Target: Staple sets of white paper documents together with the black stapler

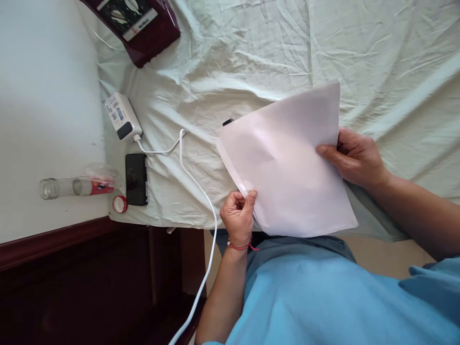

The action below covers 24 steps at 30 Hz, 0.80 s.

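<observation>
a: where's the paper sheet (287, 163)?
b: lifted over the bed's (251, 57) near edge. left hand (238, 216) fingers pinch its folded edge; right hand (354, 155) fingers clamp the far side.
a: advice?
b: match edges, then crease slowly.

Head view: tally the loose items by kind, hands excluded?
Paper sheet, held by left hand and right hand: 1
Phone: 1
Charger: 1
White cable: 1
Bottle: 1
Bottle cap: 1
Maroon case: 1
Total: 7

"NANBAO" on the dark red case (143, 28)
</observation>
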Available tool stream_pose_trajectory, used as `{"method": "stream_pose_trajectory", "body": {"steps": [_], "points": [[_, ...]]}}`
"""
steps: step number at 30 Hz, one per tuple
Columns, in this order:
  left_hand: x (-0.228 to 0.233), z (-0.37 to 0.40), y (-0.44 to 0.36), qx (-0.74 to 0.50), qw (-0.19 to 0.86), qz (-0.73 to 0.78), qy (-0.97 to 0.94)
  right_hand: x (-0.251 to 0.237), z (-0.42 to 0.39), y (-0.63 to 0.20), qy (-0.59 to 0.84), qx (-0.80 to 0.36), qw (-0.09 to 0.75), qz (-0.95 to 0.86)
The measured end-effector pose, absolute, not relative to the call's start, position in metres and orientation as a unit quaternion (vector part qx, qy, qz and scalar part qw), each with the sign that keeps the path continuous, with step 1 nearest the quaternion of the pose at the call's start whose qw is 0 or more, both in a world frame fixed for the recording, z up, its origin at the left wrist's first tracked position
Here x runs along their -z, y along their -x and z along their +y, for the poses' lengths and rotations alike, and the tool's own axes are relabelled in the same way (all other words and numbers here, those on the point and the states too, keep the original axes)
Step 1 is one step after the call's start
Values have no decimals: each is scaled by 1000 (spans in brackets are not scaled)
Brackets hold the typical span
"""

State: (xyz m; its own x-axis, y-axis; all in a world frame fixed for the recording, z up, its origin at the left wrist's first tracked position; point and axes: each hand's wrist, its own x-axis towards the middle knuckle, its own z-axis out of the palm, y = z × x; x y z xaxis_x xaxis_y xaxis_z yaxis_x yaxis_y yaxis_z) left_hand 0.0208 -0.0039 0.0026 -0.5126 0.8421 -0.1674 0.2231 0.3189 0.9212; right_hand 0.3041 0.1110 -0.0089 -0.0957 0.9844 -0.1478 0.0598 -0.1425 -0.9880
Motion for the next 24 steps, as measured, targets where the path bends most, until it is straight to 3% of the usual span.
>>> {"method": "stream_pose_trajectory", "body": {"steps": [10, 24], "points": [[-2, 2, -19, -455, 337, 737, -370, 7, 116, -308, 535, -459, 356, -614], [9, -5, -12, -510, 367, 694, -353, 3, 114, -295, 557, -427, 428, -569]]}}
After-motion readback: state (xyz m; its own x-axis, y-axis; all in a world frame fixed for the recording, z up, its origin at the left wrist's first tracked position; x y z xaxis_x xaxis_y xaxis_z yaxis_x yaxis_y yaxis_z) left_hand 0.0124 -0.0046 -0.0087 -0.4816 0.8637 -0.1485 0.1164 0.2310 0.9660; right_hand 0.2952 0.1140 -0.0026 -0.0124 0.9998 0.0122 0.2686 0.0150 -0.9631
